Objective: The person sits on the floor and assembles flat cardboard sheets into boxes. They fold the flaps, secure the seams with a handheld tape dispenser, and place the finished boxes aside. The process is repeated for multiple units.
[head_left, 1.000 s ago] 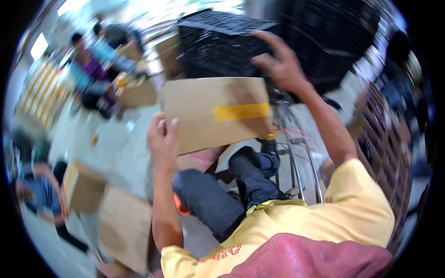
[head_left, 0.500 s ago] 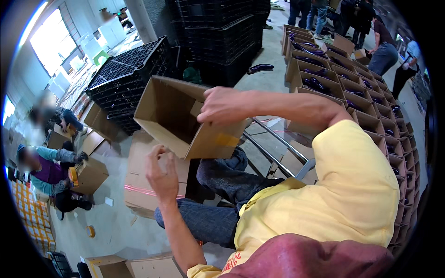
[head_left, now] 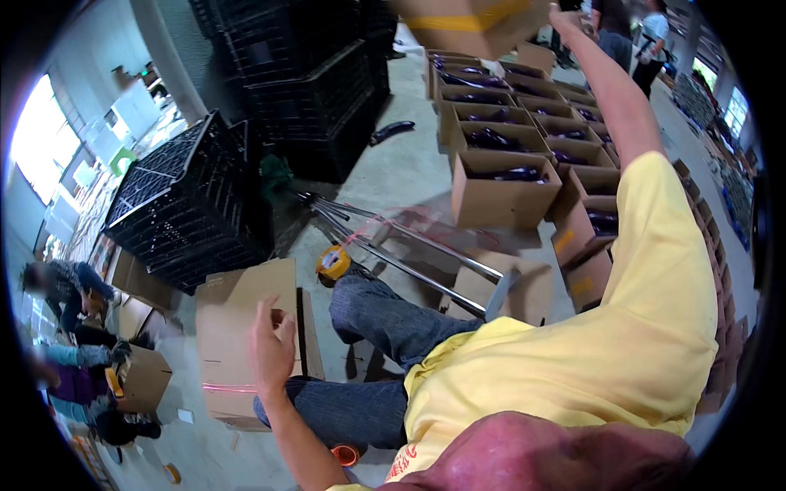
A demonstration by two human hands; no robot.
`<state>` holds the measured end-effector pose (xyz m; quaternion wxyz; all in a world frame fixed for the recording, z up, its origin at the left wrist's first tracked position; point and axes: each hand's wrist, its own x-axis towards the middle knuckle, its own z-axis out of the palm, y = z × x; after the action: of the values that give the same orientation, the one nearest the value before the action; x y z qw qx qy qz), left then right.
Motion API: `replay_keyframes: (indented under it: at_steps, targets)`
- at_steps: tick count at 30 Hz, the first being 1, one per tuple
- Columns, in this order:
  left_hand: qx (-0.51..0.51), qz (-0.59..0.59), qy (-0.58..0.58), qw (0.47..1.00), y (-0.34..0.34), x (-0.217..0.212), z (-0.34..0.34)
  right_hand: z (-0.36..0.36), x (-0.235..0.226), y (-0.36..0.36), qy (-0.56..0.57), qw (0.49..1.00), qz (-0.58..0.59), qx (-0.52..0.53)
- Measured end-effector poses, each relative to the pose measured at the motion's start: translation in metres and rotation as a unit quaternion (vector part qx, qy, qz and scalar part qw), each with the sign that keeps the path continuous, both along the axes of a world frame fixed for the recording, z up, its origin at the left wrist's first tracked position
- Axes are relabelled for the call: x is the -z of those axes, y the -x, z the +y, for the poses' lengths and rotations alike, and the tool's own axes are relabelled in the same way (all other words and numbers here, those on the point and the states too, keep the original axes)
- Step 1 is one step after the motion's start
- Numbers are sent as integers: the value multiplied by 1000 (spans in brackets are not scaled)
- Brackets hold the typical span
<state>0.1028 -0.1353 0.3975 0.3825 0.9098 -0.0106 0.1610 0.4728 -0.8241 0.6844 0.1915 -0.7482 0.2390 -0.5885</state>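
Grey floor (head_left: 417,176), brown cardboard box (head_left: 467,39), yellow tape (head_left: 490,15)

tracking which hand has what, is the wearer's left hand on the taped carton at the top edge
No, the left hand is empty and well apart from the taped carton, which is up by the right hand.

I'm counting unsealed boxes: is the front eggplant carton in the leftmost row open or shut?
Open: purple eggplants show through the uncovered top of the front eggplant carton.
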Motion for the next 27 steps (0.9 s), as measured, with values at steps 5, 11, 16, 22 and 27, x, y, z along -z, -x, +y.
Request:
replay_keyframes:
  at_steps: [5,11,16,22,27]
  targets:
    - [-28,19,106,994,26,-3,-1,102,172,-40,296,940,-119,-116]
    - [-267,-217,156,926,92,26,52,377,474,34,74,755,319,-568]
    - [-396,-227,349,819,130,130,116,474,541,91,58,568,499,-652]
    - [-635,-16,241,734,208,322,94,639,597,88,167,522,467,-694]
    - [-677,22,204,707,186,359,83,737,604,34,286,647,472,-526]
